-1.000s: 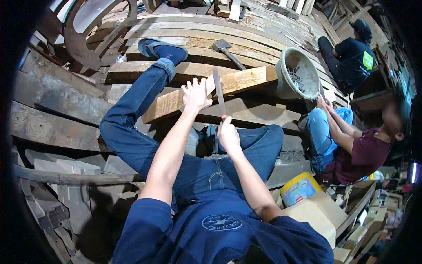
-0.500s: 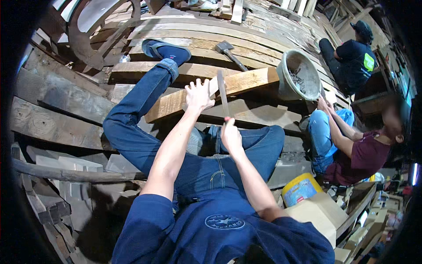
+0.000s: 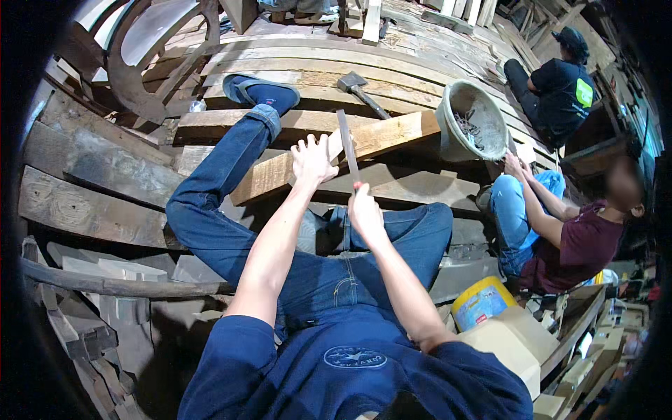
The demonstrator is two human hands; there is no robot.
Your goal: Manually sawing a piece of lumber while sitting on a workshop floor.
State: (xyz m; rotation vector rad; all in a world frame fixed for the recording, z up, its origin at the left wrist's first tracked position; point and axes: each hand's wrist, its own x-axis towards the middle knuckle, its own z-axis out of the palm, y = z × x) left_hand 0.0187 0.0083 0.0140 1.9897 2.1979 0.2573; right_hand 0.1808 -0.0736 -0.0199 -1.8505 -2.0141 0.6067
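Note:
My left hand (image 3: 313, 161) is closed over a small pale wood piece (image 3: 336, 145), pressing it onto a thick timber beam (image 3: 402, 133). The beam lies slantwise in front of my bent legs. In my right hand (image 3: 365, 213) is the red handle of a long, flat metal file (image 3: 347, 143). Its narrow blade points away from me and lies against the right end of the wood piece. My left fingers hide most of that piece.
Beyond the beam, a mallet (image 3: 362, 93) lies on wooden slats. A grey bucket (image 3: 448, 126) with thin dark bits stands at the beam's right end. Two people (image 3: 563, 91) sit to the right. A yellow tub (image 3: 483, 302) and tan box (image 3: 507, 343) are near my right elbow.
The file has shifted slightly left and its tip leans further left. My left hand stays on the wood piece. The whole view has moved a little.

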